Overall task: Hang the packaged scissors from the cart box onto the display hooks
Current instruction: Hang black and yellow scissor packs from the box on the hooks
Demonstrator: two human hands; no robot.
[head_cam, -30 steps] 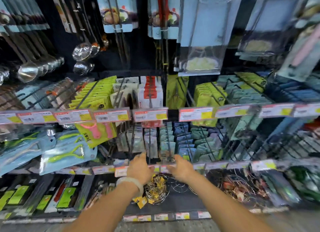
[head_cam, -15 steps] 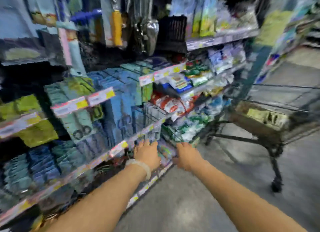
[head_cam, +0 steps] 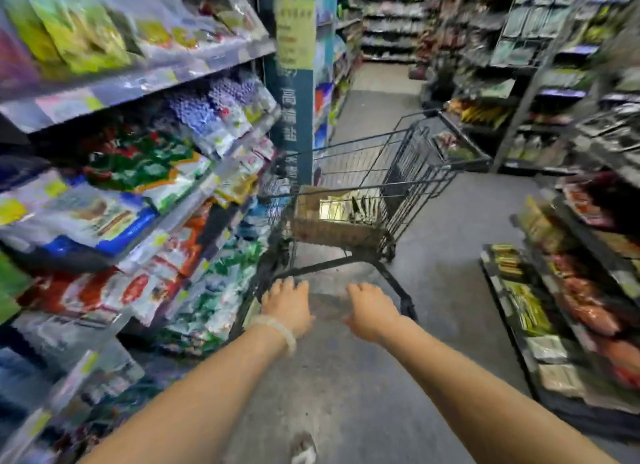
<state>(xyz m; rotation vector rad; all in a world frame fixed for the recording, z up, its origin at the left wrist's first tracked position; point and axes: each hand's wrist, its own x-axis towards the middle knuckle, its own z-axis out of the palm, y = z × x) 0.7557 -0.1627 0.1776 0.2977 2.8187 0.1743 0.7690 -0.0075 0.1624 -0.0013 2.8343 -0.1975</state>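
Cardboard box [head_cam: 337,226] sits in the cart [head_cam: 377,172] at 12 o'clock, pale packs just visible inside, too blurred to call scissors; left hand [head_cam: 288,302] and right hand [head_cam: 372,309] reach toward it, fingers loose, holding nothing. Judging so, no pack is in hand for hanging; no hooks in view

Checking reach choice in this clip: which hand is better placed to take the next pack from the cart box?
Probably the right hand: it is empty and lines up more directly below the cardboard box in the cart. The left hand, also empty, sits nearer the shelf side.
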